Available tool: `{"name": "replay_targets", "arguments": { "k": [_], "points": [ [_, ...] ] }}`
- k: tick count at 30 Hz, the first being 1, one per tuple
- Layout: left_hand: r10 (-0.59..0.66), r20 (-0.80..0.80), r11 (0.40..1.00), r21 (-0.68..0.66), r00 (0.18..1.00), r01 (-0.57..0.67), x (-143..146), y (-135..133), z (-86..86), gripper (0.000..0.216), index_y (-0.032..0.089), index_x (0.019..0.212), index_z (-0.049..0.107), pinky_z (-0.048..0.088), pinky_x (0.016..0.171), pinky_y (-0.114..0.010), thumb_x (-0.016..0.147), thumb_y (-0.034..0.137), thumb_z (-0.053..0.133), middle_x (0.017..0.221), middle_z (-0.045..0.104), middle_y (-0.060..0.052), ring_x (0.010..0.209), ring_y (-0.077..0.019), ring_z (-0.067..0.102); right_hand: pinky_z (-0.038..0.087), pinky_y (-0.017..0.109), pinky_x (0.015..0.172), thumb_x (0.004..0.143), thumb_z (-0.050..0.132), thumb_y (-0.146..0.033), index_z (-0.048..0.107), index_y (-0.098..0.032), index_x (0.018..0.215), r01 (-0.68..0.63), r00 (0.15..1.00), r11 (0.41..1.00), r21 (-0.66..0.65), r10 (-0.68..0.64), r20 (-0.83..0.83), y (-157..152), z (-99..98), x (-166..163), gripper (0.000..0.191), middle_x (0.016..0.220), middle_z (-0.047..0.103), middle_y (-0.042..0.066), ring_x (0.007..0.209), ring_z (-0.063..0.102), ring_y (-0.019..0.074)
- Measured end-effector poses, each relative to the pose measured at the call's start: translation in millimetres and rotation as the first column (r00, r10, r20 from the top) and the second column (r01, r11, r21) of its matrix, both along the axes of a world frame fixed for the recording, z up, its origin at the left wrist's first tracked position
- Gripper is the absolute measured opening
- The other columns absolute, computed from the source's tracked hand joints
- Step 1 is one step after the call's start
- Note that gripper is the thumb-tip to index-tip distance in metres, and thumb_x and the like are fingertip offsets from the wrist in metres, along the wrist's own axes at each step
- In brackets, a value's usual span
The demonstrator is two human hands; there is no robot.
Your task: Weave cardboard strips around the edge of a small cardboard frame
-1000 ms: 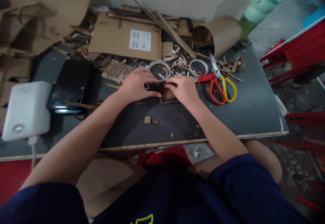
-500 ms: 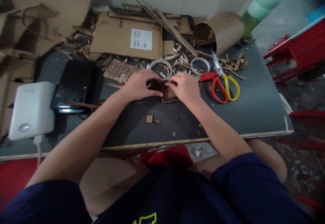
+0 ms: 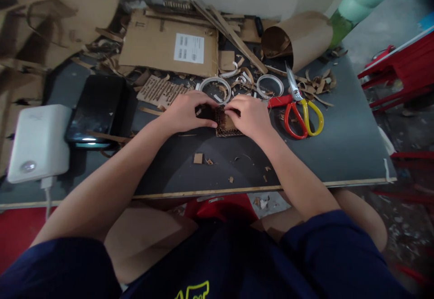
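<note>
Hands (image 3: pixel 186 113) (image 3: pixel 252 114) grasping small cardboard piece (image 3: pixel 228 126), white label (image 3: pixel 189 48) beyond, its lettering illegible

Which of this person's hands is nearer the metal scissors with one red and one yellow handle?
Right. The right hand is left of the scissors, at the small brown corrugated cardboard piece; the left hand is farther left, at that piece's left edge.

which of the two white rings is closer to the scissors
The white ring on the right, beside the scissors; the other white ring lies farther left, just beyond the left hand.
</note>
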State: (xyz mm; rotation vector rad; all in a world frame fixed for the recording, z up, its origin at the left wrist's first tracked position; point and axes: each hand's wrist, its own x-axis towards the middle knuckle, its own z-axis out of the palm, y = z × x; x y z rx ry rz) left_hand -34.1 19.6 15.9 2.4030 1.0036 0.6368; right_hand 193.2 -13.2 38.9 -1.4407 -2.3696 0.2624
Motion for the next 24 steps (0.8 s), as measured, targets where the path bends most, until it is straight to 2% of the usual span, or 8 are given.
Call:
{"name": "replay_targets", "arguments": {
  "k": [3, 6, 8, 11, 13, 16, 20, 24],
  "points": [
    [-0.005, -0.017, 1.0, 0.002, 1.0, 0.005, -1, 0, 2.4, 0.056, 0.021, 0.118, 0.072, 0.052, 0.096, -0.041, 0.078, 0.061, 0.074, 0.108, 0.074, -0.009, 0.106, -0.0282, 0.067, 0.051, 0.034, 0.081, 0.096, 0.059, -0.02, 0.08, -0.022, 0.099, 0.051, 0.999, 0.999, -0.01, -0.051, -0.013, 1, -1.5, -2, 0.022, 0.111, 0.077, 0.005, 0.103, 0.07, 0.0229],
    [-0.062, -0.058, 0.996, 0.054, 0.996, 0.065, -1, 0, 5.4, 0.053, 0.023, 0.123, 0.07, 0.05, 0.1, -0.043, 0.085, 0.059, 0.067, 0.11, 0.074, -0.01, 0.108, -0.0288, 0.067, 0.051, 0.034, 0.079, 0.096, 0.058, -0.02, 0.08, -0.022, 0.1, 0.053, 0.999, 0.998, -0.02, -0.053, -0.005, 1, -0.3, -4, 0.023, 0.111, 0.077, 0.005, 0.103, 0.07, 0.023],
    [-0.101, -0.091, 0.988, 0.105, 0.991, 0.11, -1, -2, 6.2, 0.047, 0.023, 0.122, 0.072, 0.048, 0.104, -0.045, 0.09, 0.056, 0.061, 0.114, 0.073, -0.01, 0.112, -0.0289, 0.066, 0.051, 0.034, 0.08, 0.096, 0.059, -0.022, 0.08, -0.023, 0.101, 0.032, 0.999, 0.999, -0.034, -0.032, 0.004, 1, 4.0, -1, 0.022, 0.111, 0.076, 0.004, 0.102, 0.07, 0.0224],
    [-0.069, -0.13, 0.983, 0.161, 0.989, 0.089, 1, -5, 5.9, 0.044, 0.025, 0.121, 0.072, 0.044, 0.109, -0.047, 0.094, 0.055, 0.056, 0.12, 0.072, -0.009, 0.124, -0.0302, 0.061, 0.05, 0.036, 0.079, 0.091, 0.068, -0.03, 0.079, -0.025, 0.105, 0.0, 0.999, 0.996, -0.086, 0.003, 0.035, 0, 17.8, 11, 0.019, 0.11, 0.076, 0.004, 0.1, 0.069, 0.0234],
    [-0.031, -0.144, 0.982, 0.181, 0.989, 0.057, 2, -7, 5.8, 0.043, 0.026, 0.122, 0.071, 0.042, 0.11, -0.049, 0.094, 0.055, 0.056, 0.122, 0.072, -0.009, 0.129, -0.0313, 0.058, 0.05, 0.036, 0.077, 0.084, 0.075, -0.038, 0.078, -0.025, 0.108, 0.007, 0.999, 0.993, -0.116, -0.001, 0.051, 0, 29.1, 22, 0.027, 0.104, 0.076, 0.004, 0.096, 0.068, 0.0237],
    [-0.022, -0.134, 0.98, 0.194, 0.991, 0.048, 6, -9, 5.7, 0.043, 0.025, 0.119, 0.072, 0.044, 0.108, -0.048, 0.095, 0.055, 0.053, 0.121, 0.072, -0.009, 0.128, -0.0313, 0.059, 0.047, 0.035, 0.069, 0.078, 0.078, -0.043, 0.079, -0.022, 0.092, 0.1, 0.992, 0.986, -0.134, -0.087, 0.097, 1, 40.4, 34, 0.025, 0.086, 0.074, 0.004, 0.079, 0.066, 0.0207],
    [-0.022, -0.108, 0.978, 0.203, 0.994, 0.044, 11, -10, 4.0, 0.043, 0.022, 0.117, 0.072, 0.044, 0.108, -0.05, 0.096, 0.055, 0.053, 0.116, 0.072, -0.011, 0.126, -0.0325, 0.059, 0.044, 0.033, 0.061, 0.075, 0.076, -0.031, 0.077, -0.021, 0.076, 0.1, 0.98, 0.971, -0.216, -0.058, 0.19, 1, 40.5, 34, 0.01, 0.068, 0.068, 0.001, 0.064, 0.06, 0.0158],
    [-0.02, -0.091, 0.981, 0.188, 0.996, 0.037, 14, -11, 2.8, 0.046, 0.018, 0.116, 0.071, 0.043, 0.11, -0.051, 0.092, 0.055, 0.058, 0.112, 0.07, -0.014, 0.122, -0.0339, 0.059, 0.045, 0.033, 0.064, 0.08, 0.065, -0.02, 0.077, -0.021, 0.08, 0.088, 0.979, 0.988, -0.125, -0.062, 0.196, 1, 37.7, 31, 0.011, 0.084, 0.073, 0.003, 0.076, 0.064, 0.0186]
  ]
}}
